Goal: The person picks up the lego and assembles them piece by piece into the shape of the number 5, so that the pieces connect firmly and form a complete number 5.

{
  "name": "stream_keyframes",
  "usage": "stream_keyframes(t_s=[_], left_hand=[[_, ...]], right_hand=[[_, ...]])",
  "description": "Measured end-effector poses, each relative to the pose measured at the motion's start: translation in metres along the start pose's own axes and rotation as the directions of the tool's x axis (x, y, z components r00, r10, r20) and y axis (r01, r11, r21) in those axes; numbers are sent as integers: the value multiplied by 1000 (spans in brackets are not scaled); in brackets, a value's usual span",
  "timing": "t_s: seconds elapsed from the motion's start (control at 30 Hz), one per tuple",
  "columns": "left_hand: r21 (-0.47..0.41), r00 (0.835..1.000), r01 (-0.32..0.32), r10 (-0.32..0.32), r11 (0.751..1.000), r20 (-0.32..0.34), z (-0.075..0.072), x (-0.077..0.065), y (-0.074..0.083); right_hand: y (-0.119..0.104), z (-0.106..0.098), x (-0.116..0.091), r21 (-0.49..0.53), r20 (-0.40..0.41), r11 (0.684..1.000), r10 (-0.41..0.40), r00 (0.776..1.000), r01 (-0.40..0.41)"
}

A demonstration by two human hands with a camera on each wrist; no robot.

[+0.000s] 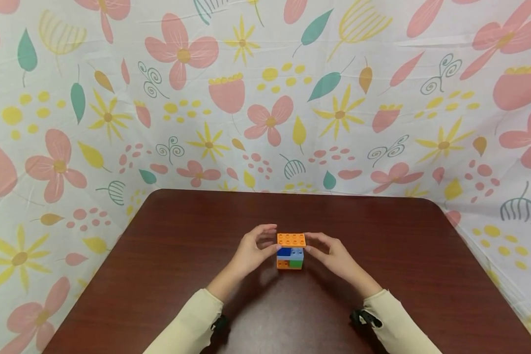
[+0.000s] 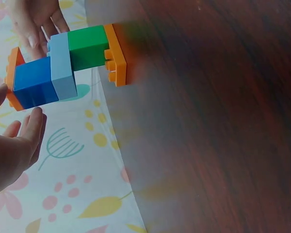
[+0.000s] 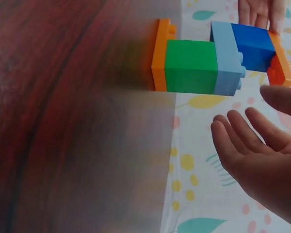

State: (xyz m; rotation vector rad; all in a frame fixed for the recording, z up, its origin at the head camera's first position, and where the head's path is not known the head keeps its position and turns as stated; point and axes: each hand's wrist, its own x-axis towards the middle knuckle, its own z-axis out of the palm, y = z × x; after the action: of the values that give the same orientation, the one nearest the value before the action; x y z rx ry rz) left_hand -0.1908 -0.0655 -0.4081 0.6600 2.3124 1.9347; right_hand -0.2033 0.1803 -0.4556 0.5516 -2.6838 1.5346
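A small tower of toy building bricks [image 1: 296, 264] stands upright on the table. From the bottom it has an orange plate [image 2: 117, 60], a green brick [image 3: 190, 65] on one side, a light blue plate [image 3: 226, 60], a dark blue brick [image 2: 36, 82] on the other side and an orange top plate [image 1: 291, 239]. My left hand [image 1: 250, 253] is at the tower's left, its thumb tip at the top plate's edge and its fingers loosely extended. On the other side my right hand [image 1: 336, 256] has spread, relaxed fingers close to the top plate; whether its thumb touches cannot be told.
The bricks stand on a dark brown wooden table [image 1: 181, 226] with rounded far corners. Behind it hangs a white cloth [image 1: 265, 162] printed with flowers and leaves. Cream sleeves [image 1: 190, 319] cover both forearms, with a dark strap at each wrist.
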Motion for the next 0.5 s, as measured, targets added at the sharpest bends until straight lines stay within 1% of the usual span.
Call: stream_keyframes(t_s=[0.07,0.1,0.23,0.33,0.5], left_hand=[[8,1000,2,-2,1000,3,0,0,-2],[14,1000,5,-5,1000,3,1,1,-5],[51,1000,17,-17,999,-2,3,5,-24],[84,1000,27,-28,996,0,4,7,-38],[90,1000,19,-20,996,13,3,8,-44]], right_hand=[[5,2,0,-1,38,1000,7,999,-7],[6,3,0,2,57,1000,6,998,-6],[9,6,1,15,118,1000,2,993,-4],[10,6,1,6,135,1000,1,991,-2],[12,7,2,13,134,1000,-18,991,16]])
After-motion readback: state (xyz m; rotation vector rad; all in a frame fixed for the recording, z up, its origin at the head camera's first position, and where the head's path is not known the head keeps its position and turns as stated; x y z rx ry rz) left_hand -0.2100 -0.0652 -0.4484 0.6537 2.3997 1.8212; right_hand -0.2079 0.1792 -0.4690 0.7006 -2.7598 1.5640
